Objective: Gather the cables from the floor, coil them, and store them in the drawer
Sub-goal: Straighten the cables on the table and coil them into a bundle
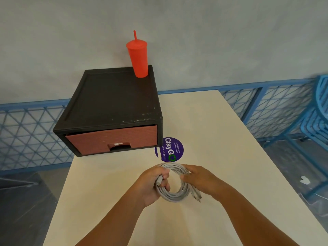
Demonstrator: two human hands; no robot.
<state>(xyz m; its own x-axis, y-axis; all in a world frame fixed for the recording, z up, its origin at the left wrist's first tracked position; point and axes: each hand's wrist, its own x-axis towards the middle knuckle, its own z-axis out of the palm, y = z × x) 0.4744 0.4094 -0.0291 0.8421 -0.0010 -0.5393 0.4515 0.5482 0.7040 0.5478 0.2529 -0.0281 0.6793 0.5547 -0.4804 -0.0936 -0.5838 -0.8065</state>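
Observation:
A coil of light grey cables (174,196) hangs just above the cream table (209,132), held between both hands. My left hand (152,183) grips the coil's left side, with one plug end poking out between its fingers. My right hand (200,180) clasps the right side, and more plug ends stick out below it. Behind the hands sits a black drawer unit (113,103) whose reddish-brown drawer (113,139) is closed, its handle notch facing me.
A red tumbler with a straw (138,57) stands on the unit's back right corner. A purple round sticker (171,150) lies on the table by the drawer's right corner. Blue mesh fencing (276,107) and blue chairs (319,118) border the table.

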